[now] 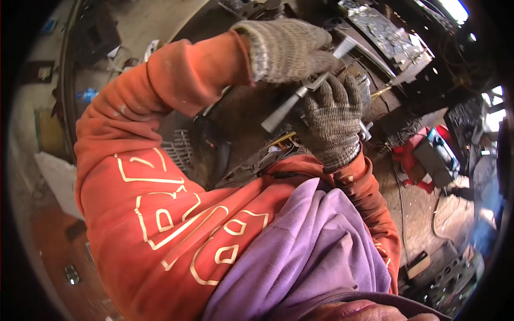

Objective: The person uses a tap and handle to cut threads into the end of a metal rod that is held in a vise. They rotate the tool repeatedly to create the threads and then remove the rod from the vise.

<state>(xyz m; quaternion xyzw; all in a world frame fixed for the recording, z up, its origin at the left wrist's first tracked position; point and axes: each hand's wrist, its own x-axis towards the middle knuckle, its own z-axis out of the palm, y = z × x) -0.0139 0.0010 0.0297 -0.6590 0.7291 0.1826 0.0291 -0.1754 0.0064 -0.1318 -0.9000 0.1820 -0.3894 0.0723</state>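
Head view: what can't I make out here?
1. Head view: left hand, palm side hidden by its back.
2. Head view: right hand, palm side hidden by its back.
3. Head view: bluish shape at right, blurred and cut off by the dark rim.

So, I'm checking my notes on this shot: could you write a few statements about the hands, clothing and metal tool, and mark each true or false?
1. The left hand and right hand both wear knitted gloves. True.
2. The neck cloth is green. False: it is purple.
3. The left hand appears higher in the picture than the right. True.
4. The silvery metal tool appears far from both hands. False: it shows beside the right hand's fingers.
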